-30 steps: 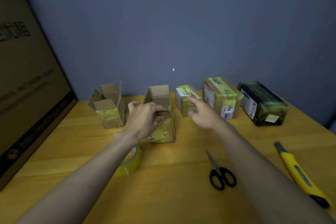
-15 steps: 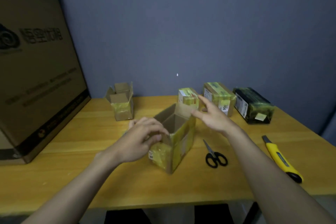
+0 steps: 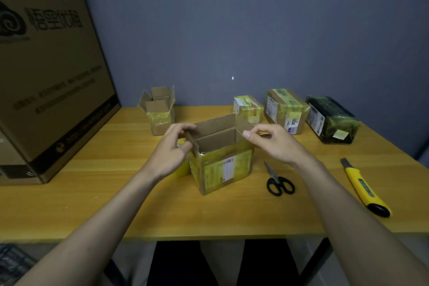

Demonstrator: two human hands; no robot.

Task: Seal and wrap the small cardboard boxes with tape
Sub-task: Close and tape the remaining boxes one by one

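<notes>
Since before, we turned the open box (image 3: 220,153) square — left hand (image 3: 171,148) and right hand (image 3: 276,144) pinching its end flaps to fold.

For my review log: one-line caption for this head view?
Both hands, left and right, grip the flaps of an open box on the table, beside scissors.

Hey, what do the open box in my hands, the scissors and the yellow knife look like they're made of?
Open box: brown corrugated cardboard, matte, its lower half under glossy yellowish tape.
Scissors: grey metal blades, black handles, probably plastic.
Yellow knife: smooth yellow body with a black end, likely plastic.
</notes>
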